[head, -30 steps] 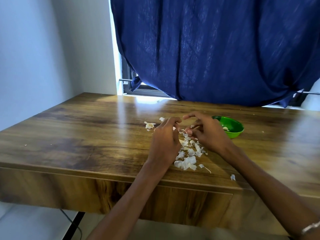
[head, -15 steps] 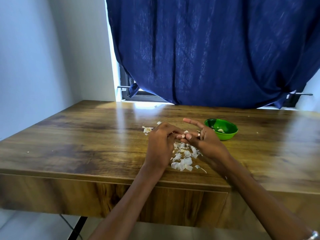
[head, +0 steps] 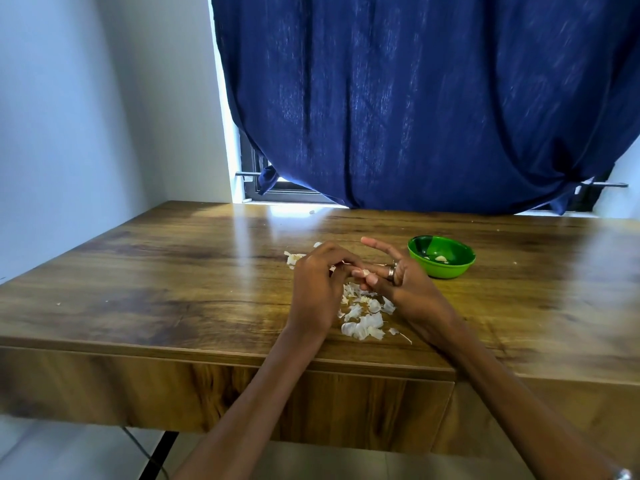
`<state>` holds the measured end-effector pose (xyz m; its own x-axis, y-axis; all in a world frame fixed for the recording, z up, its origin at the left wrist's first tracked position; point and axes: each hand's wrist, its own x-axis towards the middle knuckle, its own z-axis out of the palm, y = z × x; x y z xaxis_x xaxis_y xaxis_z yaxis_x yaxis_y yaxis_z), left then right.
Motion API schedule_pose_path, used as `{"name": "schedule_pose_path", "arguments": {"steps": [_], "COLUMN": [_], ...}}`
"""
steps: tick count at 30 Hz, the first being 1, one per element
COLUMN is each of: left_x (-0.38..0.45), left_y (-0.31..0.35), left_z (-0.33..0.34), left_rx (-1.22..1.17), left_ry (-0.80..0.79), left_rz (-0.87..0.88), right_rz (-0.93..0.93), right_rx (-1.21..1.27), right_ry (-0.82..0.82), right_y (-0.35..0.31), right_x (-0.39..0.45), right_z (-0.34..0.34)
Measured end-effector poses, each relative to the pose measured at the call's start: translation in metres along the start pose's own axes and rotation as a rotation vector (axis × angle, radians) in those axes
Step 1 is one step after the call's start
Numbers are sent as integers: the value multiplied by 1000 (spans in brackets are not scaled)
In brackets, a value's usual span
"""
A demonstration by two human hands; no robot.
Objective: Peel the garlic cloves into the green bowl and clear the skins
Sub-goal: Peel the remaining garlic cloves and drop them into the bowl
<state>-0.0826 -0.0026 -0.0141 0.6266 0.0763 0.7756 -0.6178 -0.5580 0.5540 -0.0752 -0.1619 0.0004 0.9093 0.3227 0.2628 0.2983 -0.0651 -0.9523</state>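
Both hands meet over the skins, just left of the green bowl [head: 441, 257].
Left hand [head: 317, 289] curled, right hand [head: 401, 285] index outstretched, both pinching one garlic clove [head: 364, 272] above the skins [head: 363, 322].

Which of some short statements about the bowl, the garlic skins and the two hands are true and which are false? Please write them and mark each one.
1. The green bowl stands on the table, to the right of both hands. True.
2. The bowl is empty. False: a few pale peeled pieces lie in it.
3. Loose garlic skins lie on the table between the wrists. True.
4. The right hand wears a ring. True.
5. The left hand rests flat on the table, far from the right. False: its fingers are curled and meet the right hand's around a small garlic clove.
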Motion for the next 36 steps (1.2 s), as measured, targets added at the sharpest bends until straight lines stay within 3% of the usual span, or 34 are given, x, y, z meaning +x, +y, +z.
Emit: {"name": "schedule_pose_path", "arguments": {"steps": [8,13,16,21,26,36], "left_x": [1,1,3,5,5,5], "left_y": [-3,-4,-4,-6,-7,-6], "left_z": [-2,-3,-2,-2,-2,1], "left_rx": [-2,-28,-31,-38,2,33], "left_ry": [97,159,156,139,159,148], "left_rz": [-87,-119,-115,-182,-221,-125], "right_rz": [-38,-124,-169,-300,-262,-324], "right_rx": [-195,-354,-451,-428,-258,-261], "right_ry": [14,181,191,213,183,252], "right_y": [4,2,2,0,3,5], "right_x": [0,-2,-3,4,8,6], "right_z": [2,5,8,8,11,10]}}
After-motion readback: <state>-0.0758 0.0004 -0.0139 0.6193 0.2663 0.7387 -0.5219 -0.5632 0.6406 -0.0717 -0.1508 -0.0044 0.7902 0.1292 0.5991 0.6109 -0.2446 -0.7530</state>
